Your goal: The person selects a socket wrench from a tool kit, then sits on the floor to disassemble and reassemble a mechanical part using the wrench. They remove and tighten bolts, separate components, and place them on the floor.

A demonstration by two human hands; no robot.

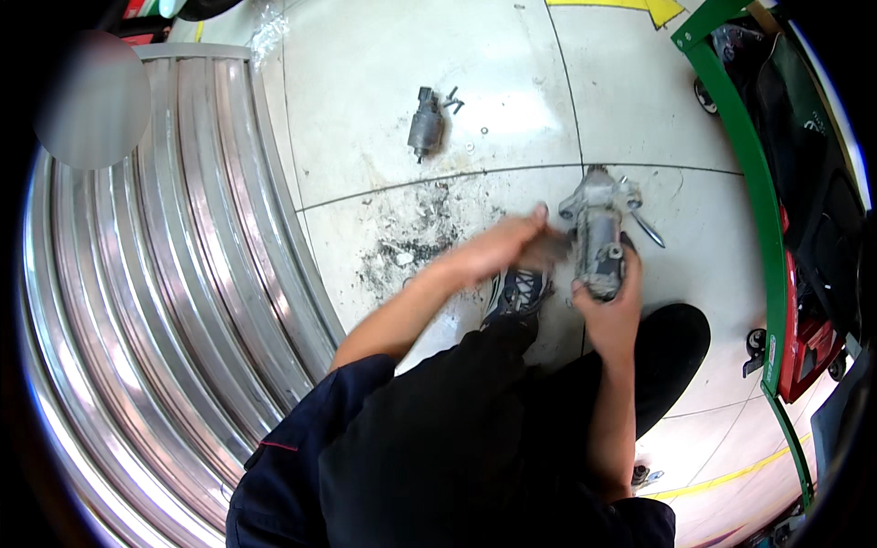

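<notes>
My right hand [610, 288] grips the lower end of a grimy cylindrical metal motor assembly [598, 233] with a flanged nose at its top, on the floor. My left hand [521, 236] is just left of it, fingers smeared by motion, thumb raised. A slim metal tool [649, 230] lies beside the assembly's flange. Farther up, a dark cylindrical part [425, 128] rests on the tiles, with several small bolts [454, 100] and small washers [470, 146] near it. My shoe [519, 290] is below my left hand.
A ribbed metal platform [174, 274] fills the left side. Dark debris [406, 256] is scattered over the tiles. A green metal frame [767, 237] on casters, with black and red items [808, 342], borders the right. Crumpled plastic [269, 36] lies at the top left.
</notes>
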